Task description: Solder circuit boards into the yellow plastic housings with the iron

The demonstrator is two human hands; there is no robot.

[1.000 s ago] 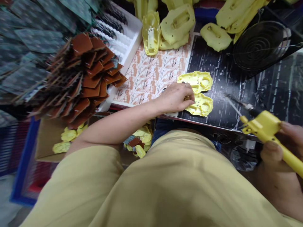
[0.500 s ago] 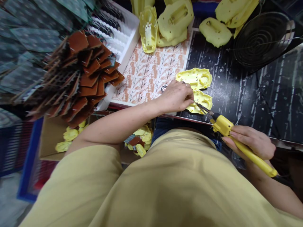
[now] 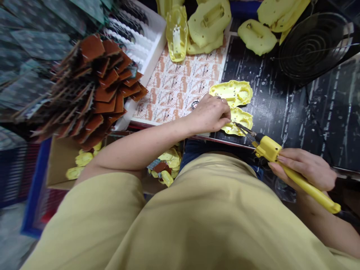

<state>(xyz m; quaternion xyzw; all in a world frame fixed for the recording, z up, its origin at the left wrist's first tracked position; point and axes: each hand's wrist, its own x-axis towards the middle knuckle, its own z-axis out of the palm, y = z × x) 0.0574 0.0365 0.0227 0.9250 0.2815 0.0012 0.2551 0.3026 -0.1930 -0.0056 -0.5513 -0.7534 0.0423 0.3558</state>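
Observation:
My right hand (image 3: 312, 168) is wrapped around the yellow handle of a soldering iron (image 3: 268, 148). The iron's dark metal tip points left, over the nearer yellow plastic shell (image 3: 244, 119). My left hand (image 3: 210, 112) rests at the left part of that shell, its fingers pinched together beside the tip. Whatever those fingers hold is hidden. Just behind, a second yellow shell half (image 3: 232, 92) lies hollow side up, partly covered by the left hand. A small round dark-rimmed part (image 3: 195, 105) lies left of the left wrist.
Brown circuit boards (image 3: 104, 82) are heaped at the left, against a white foam tray (image 3: 152, 48) with dark wired parts. More yellow shells (image 3: 209, 22) stand at the back. A round black fan-like grille (image 3: 315, 45) is at the back right. Below left sits a cardboard box (image 3: 60, 161) with yellow pieces.
My right hand has drawn slightly right and down with the soldering iron, so its tip is a little farther from my left fingers. My left hand stays in place.

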